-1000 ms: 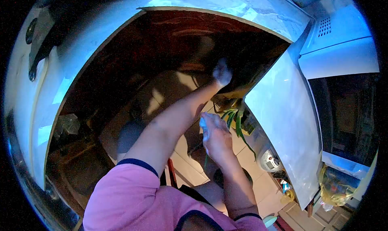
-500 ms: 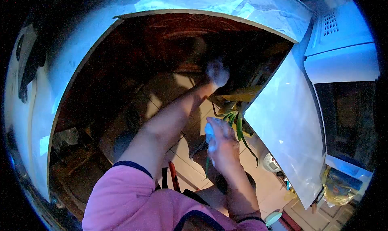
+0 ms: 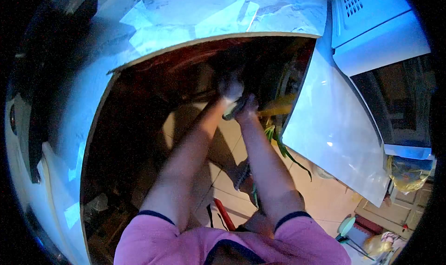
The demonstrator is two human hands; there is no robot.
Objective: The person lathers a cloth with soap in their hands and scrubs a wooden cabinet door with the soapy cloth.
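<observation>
Both my arms stretch forward and down into a shadowed space below the edge of a glossy white surface. My left hand (image 3: 231,86) is farthest in, bright and smeared by motion; its fingers do not show clearly. Right beside it, a little nearer to me, is my right hand (image 3: 248,108), turned inward with its fingers curled in shadow. A small pale thing (image 3: 229,111) shows at the right fingertips; its kind is too blurred to tell. Whether the two hands touch I cannot tell.
The white surface's edge (image 3: 209,38) arches around the dark space. Its pointed white panel (image 3: 334,126) juts in on the right, beside a white appliance with a dark door (image 3: 395,98). Long green leaves (image 3: 281,146) hang near a yellow strip (image 3: 278,105). A red bar (image 3: 224,214) lies low over tiles.
My right hand has moved forward and away from me, from beside the green leaves to close by my left hand. The left hand has shifted slightly left. The view has turned a little.
</observation>
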